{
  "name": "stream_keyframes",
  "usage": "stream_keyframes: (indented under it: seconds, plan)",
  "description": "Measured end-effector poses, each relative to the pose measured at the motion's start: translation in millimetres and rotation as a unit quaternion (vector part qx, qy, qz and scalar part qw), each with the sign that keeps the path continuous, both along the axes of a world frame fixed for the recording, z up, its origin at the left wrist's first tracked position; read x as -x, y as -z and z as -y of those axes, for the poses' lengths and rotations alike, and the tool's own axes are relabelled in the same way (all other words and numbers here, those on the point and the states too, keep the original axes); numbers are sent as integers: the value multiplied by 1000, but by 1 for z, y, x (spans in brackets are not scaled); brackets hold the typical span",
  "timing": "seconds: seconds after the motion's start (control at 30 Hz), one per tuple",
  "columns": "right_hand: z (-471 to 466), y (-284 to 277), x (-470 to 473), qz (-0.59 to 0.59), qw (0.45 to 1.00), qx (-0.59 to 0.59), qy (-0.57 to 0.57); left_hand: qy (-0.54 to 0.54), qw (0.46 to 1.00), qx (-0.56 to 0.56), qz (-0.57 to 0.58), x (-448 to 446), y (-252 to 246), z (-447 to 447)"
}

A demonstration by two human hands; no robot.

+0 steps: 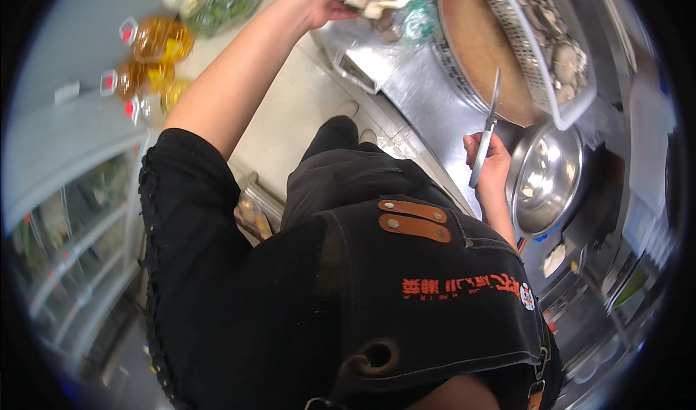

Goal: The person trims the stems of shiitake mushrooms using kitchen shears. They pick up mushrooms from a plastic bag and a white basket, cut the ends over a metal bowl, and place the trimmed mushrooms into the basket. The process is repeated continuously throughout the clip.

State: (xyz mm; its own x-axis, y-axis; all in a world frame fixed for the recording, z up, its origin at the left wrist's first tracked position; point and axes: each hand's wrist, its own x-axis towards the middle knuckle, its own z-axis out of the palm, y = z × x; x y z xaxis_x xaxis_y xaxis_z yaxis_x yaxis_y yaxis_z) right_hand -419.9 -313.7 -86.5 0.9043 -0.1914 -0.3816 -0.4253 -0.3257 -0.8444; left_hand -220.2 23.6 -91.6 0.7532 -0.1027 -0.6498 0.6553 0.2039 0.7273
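Note:
At the top edge, my left hand (330, 5), partly cut off, holds pale oyster mushrooms (375, 2); a greenish clear plastic bag (417, 18) lies beside them. My right hand (489, 154) grips the pale handle of a knife (481, 157), its narrow blade pointing up the picture. Right of that hand stands a stainless steel bowl (549, 181) with small pale pieces inside. Above, a white perforated plastic basket (519, 35) of grey-brown mushrooms (565, 62) rests over a round wooden chopping block (473, 35).
A steel worktop (418, 94) runs along my right side. Oil jugs (162, 39) and bagged leafy greens (223, 7) are at upper left. A glass-fronted cabinet (81, 225) stands at left. Near my feet is tiled floor (277, 122). A pale scrap (554, 259) lies below the bowl.

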Motion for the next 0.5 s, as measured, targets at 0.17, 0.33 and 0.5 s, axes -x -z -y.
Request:
stream_keyframes:
  seconds: [0.17,0.33,0.5]
  plan:
    - [6,26,3,3,997,74,-1,-60,997,39,28,33,15,-15]
    - [-15,26,4,62,986,152,-41,-237,943,192,135,70,11,-21]
    - [-50,40,2,40,929,355,-99,-415,866,274,46,149,26,-8]
